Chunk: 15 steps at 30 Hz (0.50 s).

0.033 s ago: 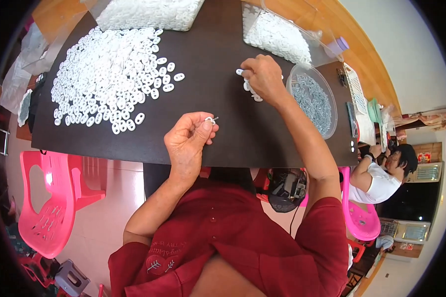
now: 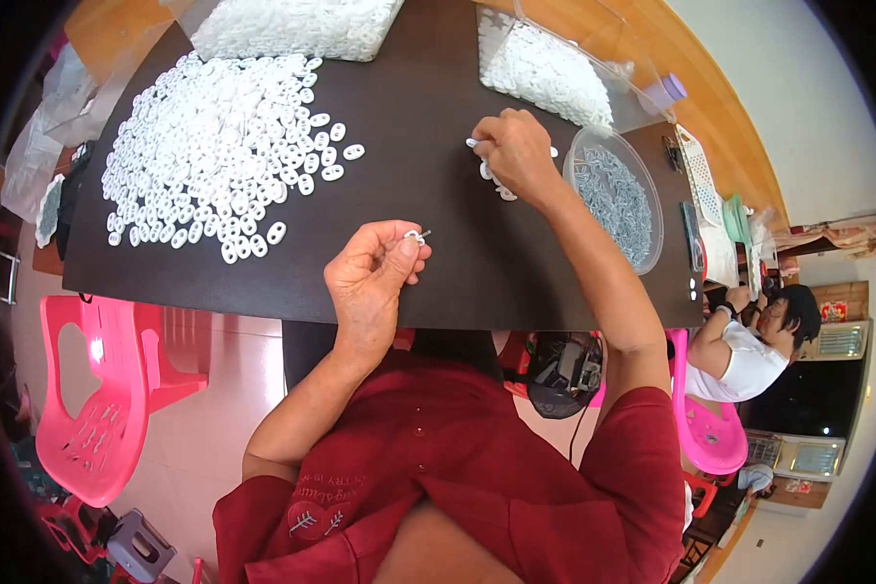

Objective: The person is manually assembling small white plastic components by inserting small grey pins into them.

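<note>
My left hand (image 2: pixel 372 275) is closed near the table's front edge, pinching a small white two-hole plastic piece (image 2: pixel 415 237) between thumb and forefinger. A thin grey screw (image 2: pixel 426 233) sticks out of that piece to the right. Farther off and to the right, my right hand (image 2: pixel 516 156) reaches down over a few loose white pieces (image 2: pixel 505 193), its fingers curled together. At its fingertips a white plastic piece (image 2: pixel 472 143) shows, partly covered by the fingers. The palm hides some of the pieces beneath it.
A wide heap of white two-hole pieces (image 2: pixel 204 146) covers the dark table's left side. Behind stand clear bins of white parts (image 2: pixel 292 29) (image 2: pixel 545 73). Right of my right hand is a round tub of grey screws (image 2: pixel 613 209). A person (image 2: pixel 745 341) sits at the far right.
The white piece at my right fingertips has tilted and shows less of its face. My left hand stays nearly where it was, still pinching its piece.
</note>
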Each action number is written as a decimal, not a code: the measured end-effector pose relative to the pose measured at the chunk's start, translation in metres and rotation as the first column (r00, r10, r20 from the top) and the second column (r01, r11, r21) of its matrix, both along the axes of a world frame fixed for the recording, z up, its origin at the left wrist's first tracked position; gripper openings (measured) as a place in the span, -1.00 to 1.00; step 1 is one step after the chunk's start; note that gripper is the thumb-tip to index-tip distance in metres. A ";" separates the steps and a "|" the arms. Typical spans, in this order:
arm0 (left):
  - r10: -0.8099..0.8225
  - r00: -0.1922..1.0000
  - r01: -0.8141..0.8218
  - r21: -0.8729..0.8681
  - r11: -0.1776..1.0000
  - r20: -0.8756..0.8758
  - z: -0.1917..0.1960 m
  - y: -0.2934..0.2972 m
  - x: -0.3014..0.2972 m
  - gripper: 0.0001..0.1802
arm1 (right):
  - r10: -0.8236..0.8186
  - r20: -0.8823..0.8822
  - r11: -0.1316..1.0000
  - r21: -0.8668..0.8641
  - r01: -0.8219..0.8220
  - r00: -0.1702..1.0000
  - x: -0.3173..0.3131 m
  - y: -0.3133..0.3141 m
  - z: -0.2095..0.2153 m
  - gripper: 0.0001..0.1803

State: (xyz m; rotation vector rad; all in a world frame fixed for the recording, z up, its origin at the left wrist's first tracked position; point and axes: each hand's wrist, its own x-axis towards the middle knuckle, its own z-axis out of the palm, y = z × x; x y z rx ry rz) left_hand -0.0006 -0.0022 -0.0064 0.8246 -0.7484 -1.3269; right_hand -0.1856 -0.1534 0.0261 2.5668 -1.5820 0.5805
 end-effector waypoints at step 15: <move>-0.022 1.000 0.021 0.032 0.999 0.021 0.003 0.002 0.007 -0.84 | -0.047 0.515 0.899 0.396 -0.189 0.856 0.027 0.054 0.028 -0.87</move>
